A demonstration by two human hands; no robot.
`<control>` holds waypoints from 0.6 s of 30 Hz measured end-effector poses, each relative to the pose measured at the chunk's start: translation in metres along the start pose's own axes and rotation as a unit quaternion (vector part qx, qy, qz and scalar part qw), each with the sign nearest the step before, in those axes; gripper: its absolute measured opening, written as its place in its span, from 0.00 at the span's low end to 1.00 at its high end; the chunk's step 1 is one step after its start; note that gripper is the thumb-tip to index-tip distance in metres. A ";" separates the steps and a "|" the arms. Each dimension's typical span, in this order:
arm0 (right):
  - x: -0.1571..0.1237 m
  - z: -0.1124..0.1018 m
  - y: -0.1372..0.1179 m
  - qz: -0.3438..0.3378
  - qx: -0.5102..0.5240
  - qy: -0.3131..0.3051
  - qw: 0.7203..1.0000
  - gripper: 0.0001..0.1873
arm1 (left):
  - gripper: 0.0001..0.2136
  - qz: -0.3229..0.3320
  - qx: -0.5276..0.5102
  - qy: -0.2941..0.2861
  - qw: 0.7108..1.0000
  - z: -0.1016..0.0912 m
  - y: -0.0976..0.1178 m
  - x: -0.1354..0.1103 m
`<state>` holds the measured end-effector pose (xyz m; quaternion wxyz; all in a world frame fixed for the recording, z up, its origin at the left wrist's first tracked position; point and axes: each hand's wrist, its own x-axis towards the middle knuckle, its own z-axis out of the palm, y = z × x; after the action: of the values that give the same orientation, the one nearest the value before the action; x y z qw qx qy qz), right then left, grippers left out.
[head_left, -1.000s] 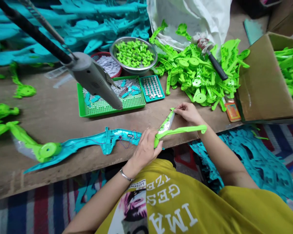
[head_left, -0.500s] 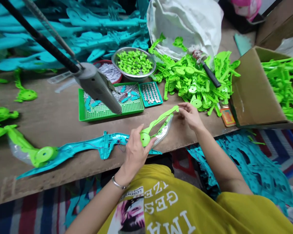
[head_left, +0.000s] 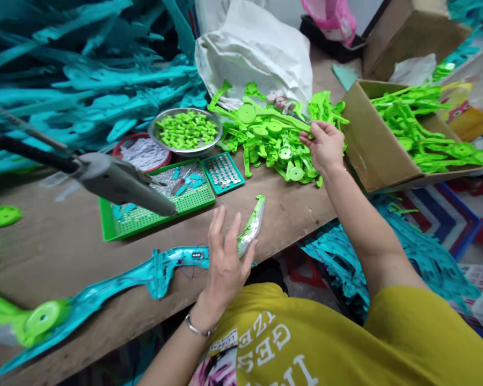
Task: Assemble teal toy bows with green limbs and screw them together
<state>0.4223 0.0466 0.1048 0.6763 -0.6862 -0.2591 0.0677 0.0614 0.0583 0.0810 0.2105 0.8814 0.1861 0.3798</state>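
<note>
Judged about half done: teal frame [head_left: 159,271], running left from under left hand [head_left: 227,262], is capped by a green disc [head_left: 56,311] at its far end; film-backed green piece [head_left: 253,228] beside left thumb is seen uncovered. Left fingers are spread, palm down. Right hand [head_left: 329,147] is reached forward, long green part [head_left: 284,119] pinched at green pile [head_left: 295,174]; lift-off unclear.
</note>
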 end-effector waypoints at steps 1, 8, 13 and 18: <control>0.009 -0.008 0.000 -0.026 -0.048 0.019 0.998 0.14 | 0.35 0.005 -0.002 -0.015 1.000 -0.001 0.001 -0.002; 0.073 -0.130 -0.032 -0.084 -0.505 0.245 0.823 0.16 | 0.24 -0.010 0.001 -0.048 0.999 -0.025 -0.004 -0.019; 0.115 -0.227 -0.021 0.171 -0.604 0.259 0.734 0.35 | 0.20 -0.023 -0.012 -0.068 0.997 -0.033 -0.007 -0.031; 0.111 -0.252 -0.008 0.117 -0.681 0.224 0.687 0.20 | 0.17 -0.029 -0.028 -0.078 0.996 -0.031 -0.007 -0.032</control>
<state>0.6272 -0.1293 0.1602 0.0476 -0.9776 0.0078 -0.2047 0.0162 0.0558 0.0775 0.2599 0.8964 0.1838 0.3084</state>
